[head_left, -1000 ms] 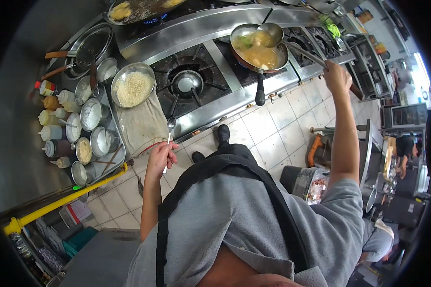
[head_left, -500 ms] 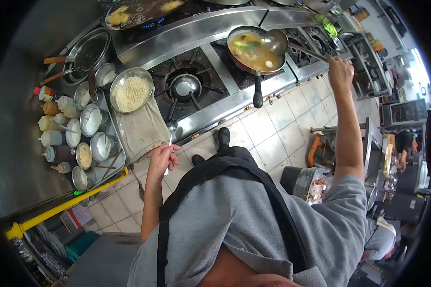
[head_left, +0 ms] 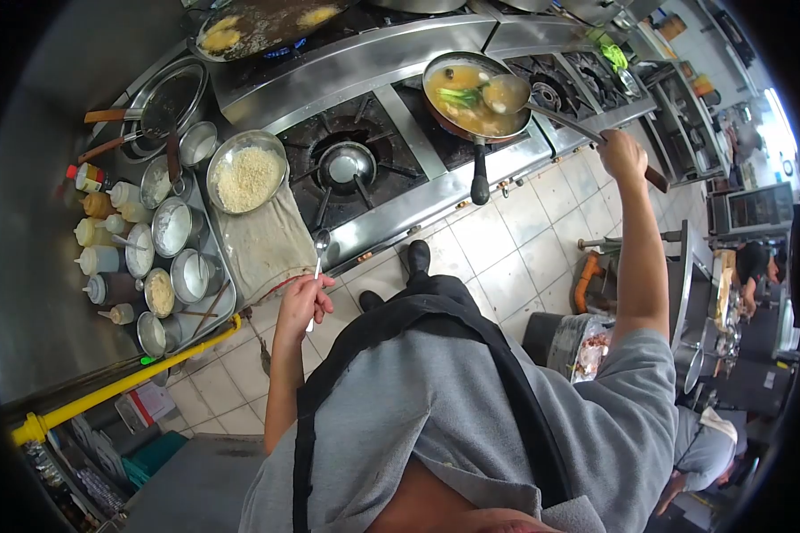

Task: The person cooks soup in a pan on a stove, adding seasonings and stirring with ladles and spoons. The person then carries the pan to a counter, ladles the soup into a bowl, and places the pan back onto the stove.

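My right hand [head_left: 624, 155] is closed round the long handle of a ladle [head_left: 507, 94]. The ladle's bowl rests in the broth of a frying pan [head_left: 479, 169] on the stove. Green vegetable pieces [head_left: 460, 97] and pale lumps float in that broth. Nearer my body, my left hand [head_left: 302, 306] grips a metal spoon [head_left: 320, 247] by its white handle, bowl pointing away from me. The spoon is held in the air in front of the stove's edge, near an unused burner [head_left: 346, 165]. A bowl of rice [head_left: 247, 172] sits on a cloth to the left.
Several sauce bottles [head_left: 98, 233] and metal bowls of powder [head_left: 176, 225] crowd the left counter. A larger pan [head_left: 271, 31] with frying food sits at the back over a flame. A yellow pipe [head_left: 133, 383] runs along the counter's front. Other people work at far right.
The ladle's bowl has dipped lower into the broth, and my right hand has shifted slightly down, showing more handle behind it. The green vegetables have moved in the pan. My left hand stays nearly still.
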Demonstrator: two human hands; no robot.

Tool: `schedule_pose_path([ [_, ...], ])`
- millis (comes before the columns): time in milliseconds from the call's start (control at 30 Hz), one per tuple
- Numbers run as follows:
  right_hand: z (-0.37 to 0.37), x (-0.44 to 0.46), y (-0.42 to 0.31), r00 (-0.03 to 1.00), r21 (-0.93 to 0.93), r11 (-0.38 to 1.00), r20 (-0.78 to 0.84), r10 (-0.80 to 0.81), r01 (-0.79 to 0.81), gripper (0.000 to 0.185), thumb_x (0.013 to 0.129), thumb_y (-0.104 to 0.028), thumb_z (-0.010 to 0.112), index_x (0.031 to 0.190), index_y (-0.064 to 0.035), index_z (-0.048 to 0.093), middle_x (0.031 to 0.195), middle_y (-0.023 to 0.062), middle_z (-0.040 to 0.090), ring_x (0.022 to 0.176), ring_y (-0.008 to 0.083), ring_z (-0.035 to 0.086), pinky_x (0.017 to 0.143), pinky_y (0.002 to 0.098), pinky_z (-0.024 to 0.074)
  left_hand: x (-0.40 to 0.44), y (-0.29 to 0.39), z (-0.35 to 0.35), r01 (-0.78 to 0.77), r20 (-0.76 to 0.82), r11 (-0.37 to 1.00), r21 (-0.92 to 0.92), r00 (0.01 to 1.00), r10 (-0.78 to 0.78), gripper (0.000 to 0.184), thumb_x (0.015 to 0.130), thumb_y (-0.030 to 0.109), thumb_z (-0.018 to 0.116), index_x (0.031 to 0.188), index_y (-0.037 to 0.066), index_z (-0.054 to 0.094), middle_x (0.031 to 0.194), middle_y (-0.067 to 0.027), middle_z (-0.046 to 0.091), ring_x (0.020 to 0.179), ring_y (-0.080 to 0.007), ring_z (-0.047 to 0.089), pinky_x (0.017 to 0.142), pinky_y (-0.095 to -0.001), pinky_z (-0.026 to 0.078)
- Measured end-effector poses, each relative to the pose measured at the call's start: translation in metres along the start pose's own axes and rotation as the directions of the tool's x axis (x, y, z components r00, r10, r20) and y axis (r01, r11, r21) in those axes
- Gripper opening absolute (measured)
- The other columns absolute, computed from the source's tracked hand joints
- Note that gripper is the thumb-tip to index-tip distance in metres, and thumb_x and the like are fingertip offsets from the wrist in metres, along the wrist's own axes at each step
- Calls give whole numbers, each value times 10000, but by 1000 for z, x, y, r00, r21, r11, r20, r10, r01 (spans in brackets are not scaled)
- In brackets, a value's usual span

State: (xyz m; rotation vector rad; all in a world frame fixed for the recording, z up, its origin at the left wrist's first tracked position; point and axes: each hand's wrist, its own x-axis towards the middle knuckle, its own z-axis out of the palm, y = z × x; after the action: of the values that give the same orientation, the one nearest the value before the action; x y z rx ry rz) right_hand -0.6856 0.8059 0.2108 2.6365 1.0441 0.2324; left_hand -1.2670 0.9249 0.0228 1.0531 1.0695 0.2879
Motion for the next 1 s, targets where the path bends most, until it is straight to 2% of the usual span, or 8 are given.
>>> schedule_pose_path([
  [333,-29,-11,27,997,91,995,-44,57,-52,283,812,-306,679,1066,-183,707,974,121,707,953,324,667,801,444,513,14,2,3,-15,56,1000,7,998,15,328,981,203,403,1044,-23,633,611,-81,607,396,-90,448,395,-234,365],
  [533,-58,1,58,994,263,961,87,62,-83,350,803,-304,701,1130,-179,715,1020,100,721,957,262,685,826,391,515,17,8,2,0,52,1000,26,999,-1,328,970,201,405,1042,-18,639,611,-88,612,393,-86,450,399,-232,370],
  [600,-67,15,81,998,388,922,59,-12,-12,348,825,-265,701,1128,-96,708,842,99,710,750,173,663,709,324,508,20,5,-1,-1,62,1000,23,998,0,325,970,202,410,1041,-15,641,608,-89,612,389,-87,448,396,-234,368],
  [767,-153,35,98,988,471,871,-10,-151,138,263,835,-111,696,1051,39,690,731,19,622,650,103,550,618,267,454,24,3,-1,-2,73,1000,8,997,1,314,965,207,432,1036,-9,648,599,-90,610,376,-89,438,384,-236,361],
  [800,-155,52,115,987,589,794,-39,-156,149,283,843,-109,690,1077,49,672,730,14,613,647,103,547,620,258,451,23,3,0,3,70,1000,2,998,-3,313,963,210,439,1035,-11,649,598,-91,611,374,-90,438,381,-236,358],
  [867,-190,66,119,981,623,761,-71,-178,183,308,850,-128,690,1102,45,659,733,11,610,630,87,540,550,258,425,24,2,1,-19,62,1000,-17,998,20,313,961,214,447,1034,-13,650,597,-93,611,372,-91,438,377,-236,356],
  [900,-223,62,114,995,534,844,41,-94,57,327,855,-160,689,1132,11,658,713,-1,594,604,71,527,477,249,374,24,1,0,-7,71,1000,-14,997,8,312,957,213,452,1034,-16,650,598,-93,613,372,-92,441,375,-236,353],
  [1000,-275,83,113,998,480,876,2,-57,49,270,877,-215,651,1104,-71,680,641,-42,543,412,38,389,360,232,261,24,2,0,-8,61,1000,-21,998,9,310,943,203,456,1029,-19,653,602,-96,617,376,-94,453,370,-238,346],
])
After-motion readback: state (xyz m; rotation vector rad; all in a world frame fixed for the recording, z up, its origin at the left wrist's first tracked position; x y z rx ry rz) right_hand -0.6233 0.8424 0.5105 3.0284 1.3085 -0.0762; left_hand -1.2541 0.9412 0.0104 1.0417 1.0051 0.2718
